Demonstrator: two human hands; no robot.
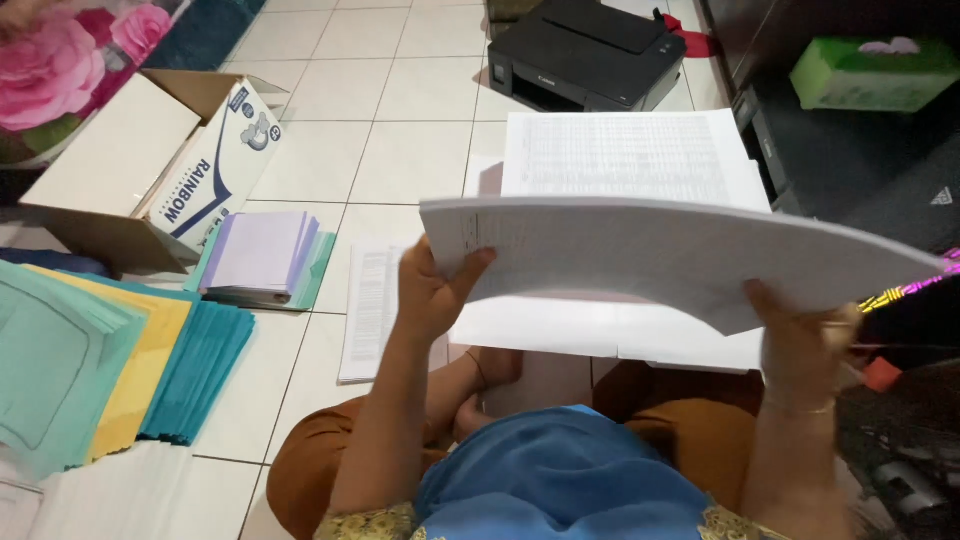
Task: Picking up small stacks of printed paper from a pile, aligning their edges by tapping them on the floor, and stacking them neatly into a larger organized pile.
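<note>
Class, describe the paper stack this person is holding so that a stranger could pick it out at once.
Start at the black printer on the tiled floor. Nearer the person, both hands lift a thick white paper stack. Unlike the flat sheets beneath, it is in the air, sagging at both ends.

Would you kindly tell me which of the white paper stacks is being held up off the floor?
The thick bowed white stack, gripped by both hands; the others lie flat on the tiles.

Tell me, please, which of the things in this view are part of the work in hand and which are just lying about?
In hand:
- thick stack of white paper, bowed, held by left hand and right hand
- printed sheets on the floor beneath it

Lying about:
- black printer
- open cardboard box
- coloured folders
- lilac folder pile
- green tissue box
</note>
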